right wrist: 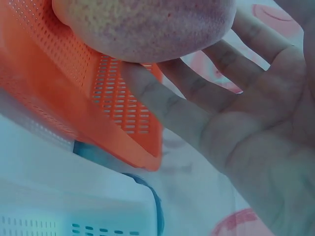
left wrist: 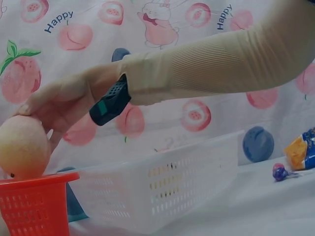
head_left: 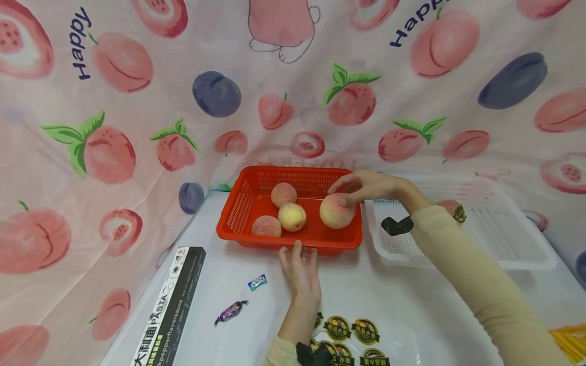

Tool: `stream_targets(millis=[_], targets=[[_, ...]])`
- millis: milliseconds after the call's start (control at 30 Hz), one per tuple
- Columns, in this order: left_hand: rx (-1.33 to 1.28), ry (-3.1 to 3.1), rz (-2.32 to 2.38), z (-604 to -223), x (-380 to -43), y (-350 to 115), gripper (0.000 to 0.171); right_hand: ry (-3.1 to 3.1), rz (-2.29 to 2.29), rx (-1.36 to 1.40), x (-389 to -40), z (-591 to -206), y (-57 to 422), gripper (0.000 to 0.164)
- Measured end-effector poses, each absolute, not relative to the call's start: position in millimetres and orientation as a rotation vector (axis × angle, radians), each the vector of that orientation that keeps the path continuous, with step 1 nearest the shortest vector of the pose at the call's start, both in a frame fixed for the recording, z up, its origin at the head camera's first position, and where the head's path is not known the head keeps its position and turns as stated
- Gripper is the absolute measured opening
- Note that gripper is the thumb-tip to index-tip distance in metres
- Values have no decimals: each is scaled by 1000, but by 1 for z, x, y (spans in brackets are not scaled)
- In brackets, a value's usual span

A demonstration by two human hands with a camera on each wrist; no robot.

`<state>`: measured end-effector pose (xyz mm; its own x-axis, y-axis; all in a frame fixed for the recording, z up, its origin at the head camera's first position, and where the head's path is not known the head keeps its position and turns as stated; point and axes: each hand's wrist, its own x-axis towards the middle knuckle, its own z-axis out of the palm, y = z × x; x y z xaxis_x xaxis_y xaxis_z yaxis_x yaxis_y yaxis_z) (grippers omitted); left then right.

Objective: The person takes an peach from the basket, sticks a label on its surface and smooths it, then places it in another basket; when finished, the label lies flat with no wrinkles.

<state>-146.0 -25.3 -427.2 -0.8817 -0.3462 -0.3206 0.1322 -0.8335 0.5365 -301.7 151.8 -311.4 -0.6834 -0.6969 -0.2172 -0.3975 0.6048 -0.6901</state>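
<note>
My right hand (head_left: 371,186) grips a pale yellow-pink peach (head_left: 337,210) at the right end of the red basket (head_left: 229,223). In the right wrist view, the fingers (right wrist: 172,103) curve round the underside of this peach. In the left wrist view the peach (left wrist: 23,147) shows above the basket rim (left wrist: 39,181). Three other peaches (head_left: 284,195) lie together in the left half of the basket. My left hand (head_left: 302,277) reaches to the basket's front side, its extended fingertips right at the rim.
A white basket (head_left: 393,254) stands at the right, holding a peach (head_left: 448,206) with a black-and-gold sticker. Round stickers (head_left: 338,328) lie on the table in front. At the left are a pasta box (head_left: 171,305), a purple-wrapped candy (head_left: 231,312) and a small blue-green packet (head_left: 257,282).
</note>
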Motion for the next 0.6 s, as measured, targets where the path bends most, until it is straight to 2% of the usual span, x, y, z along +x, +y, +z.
stream_targets(millis=[367,600], targets=[[598,-765,-2744,-427,-144,-26,27,2379,-765,-916,-268,-300,165,35],[601,-748,-2748,-426,-145,-25,44,2324,-831,-999,-248,-301,172,37]])
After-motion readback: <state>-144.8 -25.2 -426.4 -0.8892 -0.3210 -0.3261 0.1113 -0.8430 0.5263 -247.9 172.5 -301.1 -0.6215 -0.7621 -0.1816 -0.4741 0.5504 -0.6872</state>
